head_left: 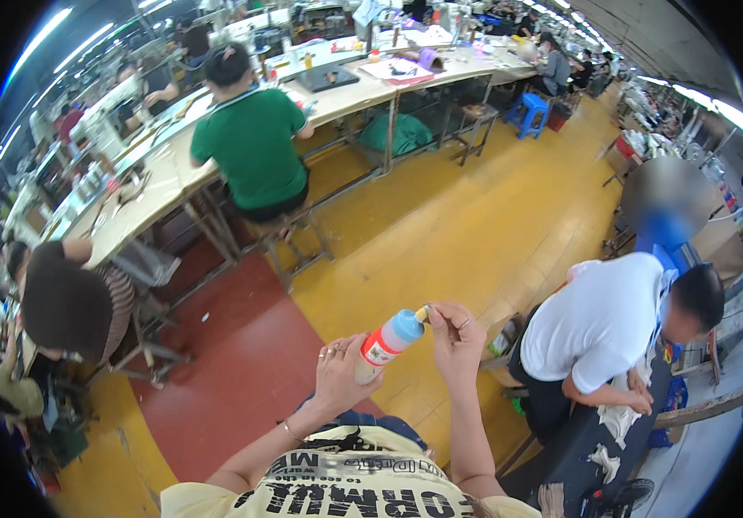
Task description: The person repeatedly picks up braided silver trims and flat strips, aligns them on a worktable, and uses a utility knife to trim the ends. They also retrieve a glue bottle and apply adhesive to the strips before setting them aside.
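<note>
My left hand is wrapped round a squeeze bottle with a clear body, a red and white label and a light blue top. The bottle is held tilted in front of my chest, its top pointing up and to the right. At its tip sits a small yellowish piece, perhaps a nozzle or cap; I cannot tell which. The thumb and fingers of my right hand pinch that piece, touching the bottle's tip.
A person in a green shirt sits on a stool at a long worktable. On the right, a person in a white shirt bends over a dark bench. A blue stool stands farther off on the yellow floor.
</note>
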A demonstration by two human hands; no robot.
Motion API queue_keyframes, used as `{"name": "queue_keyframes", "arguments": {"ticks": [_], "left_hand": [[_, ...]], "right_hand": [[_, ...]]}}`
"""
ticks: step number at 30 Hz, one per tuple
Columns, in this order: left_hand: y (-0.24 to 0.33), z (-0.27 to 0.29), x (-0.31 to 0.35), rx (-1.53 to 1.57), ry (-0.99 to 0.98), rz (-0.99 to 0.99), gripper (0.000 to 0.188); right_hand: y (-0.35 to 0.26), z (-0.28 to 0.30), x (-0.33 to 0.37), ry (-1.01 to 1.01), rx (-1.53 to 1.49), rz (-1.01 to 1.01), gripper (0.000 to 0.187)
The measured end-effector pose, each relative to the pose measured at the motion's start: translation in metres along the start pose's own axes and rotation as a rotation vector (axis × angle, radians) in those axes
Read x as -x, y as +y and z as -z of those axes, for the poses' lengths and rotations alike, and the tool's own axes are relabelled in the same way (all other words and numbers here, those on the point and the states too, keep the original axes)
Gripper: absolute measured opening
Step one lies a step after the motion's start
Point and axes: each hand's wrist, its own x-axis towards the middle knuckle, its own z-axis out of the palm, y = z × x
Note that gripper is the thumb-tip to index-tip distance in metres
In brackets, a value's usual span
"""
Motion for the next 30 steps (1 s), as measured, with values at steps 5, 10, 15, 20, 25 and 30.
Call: {"name": "queue_keyframes", "arguments": {"ticks": [5, 10, 15, 20, 25, 30], "left_hand": [[-0.047, -0.020, -0.168, 0.024, -0.256, -0.189, 0.075], [-0.066, -0.095, -0.299, 0.049, -0.397, -0.282, 0.077], [-0.053, -0.189, -0.430, 0.032, -0.421, -0.255, 0.079], [-0.029, -0.261, -0.570, 0.026, -0.377, -0.247, 0.081], [-0.027, -0.345, -0.693, 0.118, -0.386, -0.228, 0.079], [-0.040, -0.441, -0.838, 0.240, -0.427, -0.290, 0.079]], "right_hand": [[0.034, 0.008, -0.121, 0.105, 0.658, 0.080, 0.015], [0.105, 0.033, -0.225, 0.196, 1.073, 0.170, 0.015], [0.186, 0.080, -0.368, 0.267, 1.181, 0.221, 0.016], [0.231, 0.118, -0.517, 0.371, 1.000, 0.042, 0.010], [0.289, 0.155, -0.645, 0.470, 0.526, -0.167, 0.015], [0.362, 0.195, -0.772, 0.566, 0.081, -0.212, 0.013]]}}
